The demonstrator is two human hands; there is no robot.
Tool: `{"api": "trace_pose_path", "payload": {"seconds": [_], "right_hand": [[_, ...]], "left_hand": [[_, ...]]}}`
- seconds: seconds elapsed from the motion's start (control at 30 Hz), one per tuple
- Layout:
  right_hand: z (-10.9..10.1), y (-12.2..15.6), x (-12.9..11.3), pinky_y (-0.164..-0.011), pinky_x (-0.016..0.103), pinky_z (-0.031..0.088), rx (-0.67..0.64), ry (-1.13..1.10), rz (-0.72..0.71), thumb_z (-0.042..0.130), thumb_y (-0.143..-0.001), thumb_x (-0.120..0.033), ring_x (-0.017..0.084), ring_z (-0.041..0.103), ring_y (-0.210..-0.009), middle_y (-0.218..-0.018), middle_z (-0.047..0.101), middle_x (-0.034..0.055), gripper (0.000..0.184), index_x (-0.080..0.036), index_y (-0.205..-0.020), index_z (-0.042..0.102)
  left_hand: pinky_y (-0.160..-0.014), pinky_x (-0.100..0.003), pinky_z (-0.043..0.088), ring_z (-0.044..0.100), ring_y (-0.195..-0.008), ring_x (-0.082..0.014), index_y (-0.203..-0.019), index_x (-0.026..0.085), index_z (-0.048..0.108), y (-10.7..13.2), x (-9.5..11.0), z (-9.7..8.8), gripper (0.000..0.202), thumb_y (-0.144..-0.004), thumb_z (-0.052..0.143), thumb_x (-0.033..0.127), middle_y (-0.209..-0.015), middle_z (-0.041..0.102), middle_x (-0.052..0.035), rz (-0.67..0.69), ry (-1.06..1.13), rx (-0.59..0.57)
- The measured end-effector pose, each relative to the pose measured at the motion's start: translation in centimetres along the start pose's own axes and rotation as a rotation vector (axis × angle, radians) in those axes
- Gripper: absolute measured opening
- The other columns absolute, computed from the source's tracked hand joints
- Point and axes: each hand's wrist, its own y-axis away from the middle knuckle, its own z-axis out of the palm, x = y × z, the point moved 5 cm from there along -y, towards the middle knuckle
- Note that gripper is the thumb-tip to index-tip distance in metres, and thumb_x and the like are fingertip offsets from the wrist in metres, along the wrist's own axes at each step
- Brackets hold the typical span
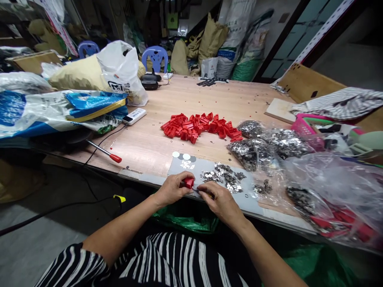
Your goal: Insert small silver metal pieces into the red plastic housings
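Note:
My left hand (177,187) is closed on a small red plastic part (188,183) over the table's front edge. In my right hand (220,200) is a thin tool (196,189) with a metal tip, mostly hidden by the fingers; its exact kind is unclear. The tip meets or nearly meets the red part. Just beyond my hands, small flat metal pieces (223,175) lie scattered on a grey mat (176,169). Farther back is a heap of similar red plastic parts (191,126).
Clear bags of metal pieces (253,151) and a pink basket (302,129) crowd the right side. Large sacks (89,73), a white power bank (134,116) and a red-tipped metal lever (115,158) are at left. A green bag (185,223) hangs below the edge.

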Motion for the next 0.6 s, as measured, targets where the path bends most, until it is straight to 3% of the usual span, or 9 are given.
{"api": "trace_pose_path", "payload": {"seconds": [0.37, 0.6], "right_hand": [[0.5, -0.3, 0.3, -0.076, 0.03, 0.049, -0.035, 0.07, -0.032, 0.051, -0.087, -0.016, 0.017, 0.062, -0.085, -0.092, 0.066, 0.0047, 0.019, -0.022, -0.095, 0.067], [1.1, 0.1, -0.8, -0.069, 0.026, 0.049, -0.054, 0.271, -0.01, 0.045, -0.091, -0.017, 0.016, 0.062, -0.08, -0.093, 0.064, 0.0044, 0.022, -0.024, -0.098, 0.065]], "left_hand": [[-0.078, -0.027, 0.046, 0.062, -0.084, -0.0183, -0.102, 0.024, 0.068, -0.2, -0.2, 0.0, 0.035, -0.068, 0.07, 0.019, -0.093, 0.07, -0.0018, 0.009, -0.014, -0.016], [-0.071, -0.026, 0.046, 0.062, -0.074, -0.0167, -0.1, 0.024, 0.069, -0.1, -0.2, 0.0, 0.035, -0.066, 0.071, 0.019, -0.085, 0.071, -0.0003, 0.002, -0.033, 0.029]]}}
